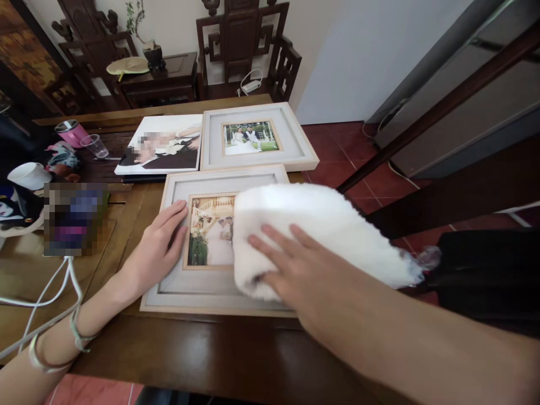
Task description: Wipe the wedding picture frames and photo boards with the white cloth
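A light wooden picture frame (219,306) with a wedding photo lies flat on the wooden table in front of me. On its left border rests my left hand (162,239), fingers stretched out flat, fingertips touching the frame's face beside the photo. A thick, fluffy white towel (329,225) covers the right part of the frame. My right hand (295,264) grips this towel against the frame, fingers spread over the top and the thumb tucked below. The frame's right border is hidden under the towel and arm.
Behind lie a second framed photo (295,138) and a white photo panel (169,157). Left are a pink tumbler (70,134), a plastic cup (96,147), a white mug (28,175) and white cables (70,281). Carved chairs (240,45) stand beyond; a dark chair (485,275) is right.
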Demonstrator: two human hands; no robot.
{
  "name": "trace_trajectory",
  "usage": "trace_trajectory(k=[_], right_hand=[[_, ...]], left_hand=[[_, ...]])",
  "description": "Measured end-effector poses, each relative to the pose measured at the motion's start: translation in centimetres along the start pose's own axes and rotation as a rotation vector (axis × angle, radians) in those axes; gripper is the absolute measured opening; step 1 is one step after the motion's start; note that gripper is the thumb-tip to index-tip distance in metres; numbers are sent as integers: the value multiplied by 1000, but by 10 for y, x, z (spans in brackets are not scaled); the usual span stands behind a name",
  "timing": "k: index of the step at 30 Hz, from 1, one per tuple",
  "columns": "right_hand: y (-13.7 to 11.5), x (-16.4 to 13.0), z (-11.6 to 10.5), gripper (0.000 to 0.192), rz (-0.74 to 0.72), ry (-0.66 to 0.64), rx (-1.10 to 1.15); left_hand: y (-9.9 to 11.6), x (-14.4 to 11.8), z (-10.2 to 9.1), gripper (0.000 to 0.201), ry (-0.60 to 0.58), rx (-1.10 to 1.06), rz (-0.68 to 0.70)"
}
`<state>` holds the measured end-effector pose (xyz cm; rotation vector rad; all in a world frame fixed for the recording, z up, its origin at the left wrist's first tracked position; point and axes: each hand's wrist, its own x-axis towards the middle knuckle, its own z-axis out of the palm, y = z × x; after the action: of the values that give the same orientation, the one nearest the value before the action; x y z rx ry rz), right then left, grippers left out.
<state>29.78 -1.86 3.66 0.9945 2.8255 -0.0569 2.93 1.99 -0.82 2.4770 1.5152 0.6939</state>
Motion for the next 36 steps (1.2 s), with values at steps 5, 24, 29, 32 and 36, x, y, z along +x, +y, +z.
trace_trajectory(k=[5,24,29,32,36], right_hand=[[-17,-13,-4,36,-73,28,129],[29,41,-5,47,147,-43,-35],[-11,13,-11,44,-49,-200,145],[-27,-3,-4,31,-128,-116,253],[-23,-4,-5,39,-114,-138,312]], left_hand=[[1,0,0,43,0,11,9],[-4,-1,-1,42,10,4,47],[-3,0,1,42,4,13,38],[-2,0,1,42,10,15,41],[-1,0,1,42,13,22,45]])
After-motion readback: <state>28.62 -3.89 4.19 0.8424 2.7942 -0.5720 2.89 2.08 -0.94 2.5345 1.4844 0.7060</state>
